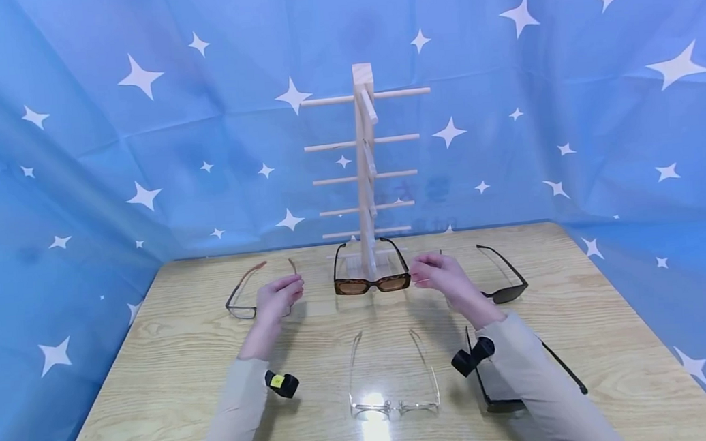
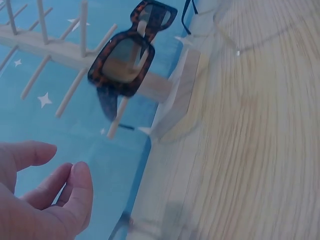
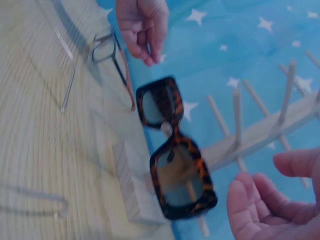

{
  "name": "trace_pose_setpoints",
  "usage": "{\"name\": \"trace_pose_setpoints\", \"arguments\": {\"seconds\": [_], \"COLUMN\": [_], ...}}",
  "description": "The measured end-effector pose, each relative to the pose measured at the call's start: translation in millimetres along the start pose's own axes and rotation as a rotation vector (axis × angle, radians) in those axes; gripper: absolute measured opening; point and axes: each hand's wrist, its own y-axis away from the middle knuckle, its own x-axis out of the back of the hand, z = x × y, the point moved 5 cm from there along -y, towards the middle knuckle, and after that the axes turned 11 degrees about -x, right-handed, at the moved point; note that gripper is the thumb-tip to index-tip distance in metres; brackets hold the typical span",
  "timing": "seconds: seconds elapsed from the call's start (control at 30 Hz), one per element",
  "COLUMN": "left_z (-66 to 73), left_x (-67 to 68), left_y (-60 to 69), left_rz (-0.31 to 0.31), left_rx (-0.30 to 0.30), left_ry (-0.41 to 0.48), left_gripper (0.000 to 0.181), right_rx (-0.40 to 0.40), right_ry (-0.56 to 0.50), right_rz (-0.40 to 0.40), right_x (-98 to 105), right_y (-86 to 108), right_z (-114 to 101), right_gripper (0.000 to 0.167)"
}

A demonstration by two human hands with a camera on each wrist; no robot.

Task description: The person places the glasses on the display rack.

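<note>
Tortoiseshell sunglasses (image 1: 368, 286) with brown lenses sit low on a wooden display rack (image 1: 364, 179), their temples pointing back around its post. Just right of the frame is my right hand (image 1: 446, 279); in the right wrist view a gap shows between its bent fingers and the sunglasses (image 3: 175, 131). My left hand (image 1: 278, 298) hovers left of the sunglasses, in front of a pair of eyeglasses (image 1: 243, 313) with brownish temples, partly hiding them. The left wrist view shows its thumb and fingers loosely bent, with nothing between them, apart from the sunglasses (image 2: 121, 65).
Clear-framed glasses (image 1: 397, 407) lie on the wooden table (image 1: 315, 387) near the front. Dark sunglasses (image 1: 508, 294) lie behind the right forearm, and a black-framed pair (image 1: 504, 406) is partly covered by it. A blue star-patterned curtain (image 1: 225, 58) hangs behind and beside the table.
</note>
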Motion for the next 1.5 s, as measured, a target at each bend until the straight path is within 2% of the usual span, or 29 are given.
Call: {"name": "trace_pose_setpoints", "arguments": {"seconds": [0.1,0.3,0.5,0.63,0.77,1.0,1.23,1.37,1.5], "left_z": [0.8,5.4,6.3,3.6,-0.4,-4.9,-5.5,-7.6,-10.3], "left_x": [11.8,30.0,51.0,65.7,78.9,100.4,117.9,125.6,132.9], "left_y": [0.8,3.2,3.9,4.5,6.0,7.8,6.3,3.7,0.2], "left_rz": [0.018,0.046,0.072,0.098,0.123,0.168,0.265,0.293,0.309], "left_rx": [-0.014,-0.033,-0.008,-0.004,0.000,0.018,-0.005,-0.008,-0.012], "left_ry": [-0.046,-0.022,-0.059,-0.070,-0.064,-0.084,-0.162,-0.204,-0.256], "left_gripper": [0.035,0.035,0.036,0.037,0.037,0.038,0.033,0.031,0.030], "right_rx": [0.023,0.077,0.108,0.122,0.136,0.128,0.161,0.150,0.102], "right_ry": [-0.007,-0.012,-0.014,-0.005,-0.003,0.005,0.045,0.072,0.074], "right_rz": [-0.024,-0.073,-0.115,-0.145,-0.180,-0.257,-0.305,-0.299,-0.270], "right_x": [-5.9,-22.9,-46.4,-63.4,-79.8,-112.2,-143.8,-159.3,-173.1], "right_y": [5.8,16.5,25.5,29.5,31.2,29.8,20.3,9.7,-2.3], "right_z": [-4.8,-15.2,-24.4,-28.2,-29.9,-27.1,-19.9,-13.5,-8.5], "right_gripper": [0.041,0.033,0.028,0.029,0.024,0.022,0.023,0.021,0.021]}}
